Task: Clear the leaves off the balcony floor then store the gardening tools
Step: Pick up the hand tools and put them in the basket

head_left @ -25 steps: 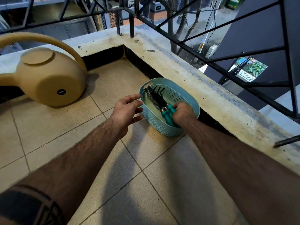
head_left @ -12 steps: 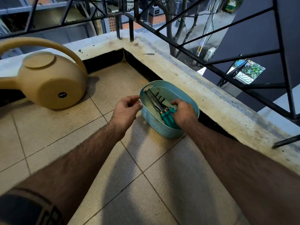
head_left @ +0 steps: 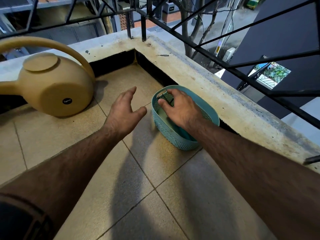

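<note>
A light-blue perforated basket (head_left: 173,135) stands on the tiled balcony floor against the concrete ledge. Gardening tools lie inside it; only their black tines (head_left: 165,98) and a sliver of teal handle show under my hand. My right hand (head_left: 181,108) is spread palm-down over the basket, fingers apart, fingertips near the far rim, and I see nothing gripped in it. My left hand (head_left: 124,111) hovers open just left of the basket, not touching it. No leaves show on the tiles in view.
A tan watering can (head_left: 52,87) with a big arched handle lies at the left by the wall. A concrete ledge (head_left: 225,101) with a black metal railing (head_left: 242,66) runs along the right and back, a drop beyond. Beige floor tiles (head_left: 147,196) fill the foreground.
My right hand has let go of the teal tool handles and moved forward over the basket, fingers spread. My left hand has come off the basket rim and opened.
</note>
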Motion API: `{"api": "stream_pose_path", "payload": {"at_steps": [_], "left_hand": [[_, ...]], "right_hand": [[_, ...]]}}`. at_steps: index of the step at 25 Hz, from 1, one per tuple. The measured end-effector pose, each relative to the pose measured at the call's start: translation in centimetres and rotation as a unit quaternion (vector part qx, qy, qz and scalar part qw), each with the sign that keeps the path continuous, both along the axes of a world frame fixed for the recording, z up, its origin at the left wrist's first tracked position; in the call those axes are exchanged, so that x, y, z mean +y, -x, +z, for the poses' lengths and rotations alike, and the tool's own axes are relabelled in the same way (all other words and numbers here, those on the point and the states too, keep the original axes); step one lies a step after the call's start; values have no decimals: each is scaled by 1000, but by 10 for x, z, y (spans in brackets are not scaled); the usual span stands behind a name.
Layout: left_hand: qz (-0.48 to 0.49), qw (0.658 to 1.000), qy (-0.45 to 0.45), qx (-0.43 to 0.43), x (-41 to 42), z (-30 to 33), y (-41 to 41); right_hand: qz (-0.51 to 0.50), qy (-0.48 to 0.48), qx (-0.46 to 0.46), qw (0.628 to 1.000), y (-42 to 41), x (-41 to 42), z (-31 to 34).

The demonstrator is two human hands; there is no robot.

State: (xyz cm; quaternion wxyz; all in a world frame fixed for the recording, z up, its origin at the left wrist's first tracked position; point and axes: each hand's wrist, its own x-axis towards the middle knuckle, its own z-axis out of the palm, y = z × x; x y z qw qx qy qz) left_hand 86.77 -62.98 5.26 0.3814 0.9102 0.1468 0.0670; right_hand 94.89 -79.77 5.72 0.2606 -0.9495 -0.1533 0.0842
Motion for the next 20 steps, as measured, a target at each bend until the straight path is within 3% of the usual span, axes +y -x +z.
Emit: {"api": "stream_pose_path", "payload": {"at_steps": [5, 9, 13, 20], "left_hand": [[-6, 999, 17, 30, 10, 3, 19], [-19, 998, 14, 54, 13, 19, 47], [28, 996, 51, 65, 15, 85, 80], [70, 990, 99, 66, 24, 247, 118]], "right_hand": [[39, 44, -34, 998, 3, 4, 6], [81, 80, 16, 993, 25, 5, 26], [83, 86, 52, 991, 53, 5, 84], [49, 2, 72, 996, 99, 35, 243]]}}
